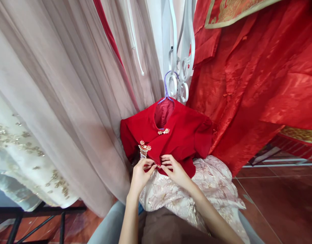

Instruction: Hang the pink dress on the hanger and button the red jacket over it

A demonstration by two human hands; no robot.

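Two bare hands meet at the lower front edge of a short red velvet top (182, 135), on either side of a small beaded fastener (159, 166); the left hand (140, 173) brings thumb and index finger together at the fastener's left end, its other fingers curled close behind; the right hand (175, 173) has thumb and index finger at the right end, its other fingers slightly spread over the velvet; whether either fingertip pair grips beads or cloth, I cannot tell.

The top hangs by its shoulders from a purple hanger (166, 88), hooked on a white scrolled metal stand (185, 73); a beaded clasp (163, 131) sits at the front edge of the neckline, and a tasselled ornament (145, 148) lies nearer the top's left edge, just above the left hand.

Pale patterned fabric (217, 176) with metallic threads spreads beneath the top's bottom edge and over the person's lap; sheer pinkish fabric (77, 101) falls along the left; glossy red garments (247, 95) hang on the right, above the tiled floor (267, 200).
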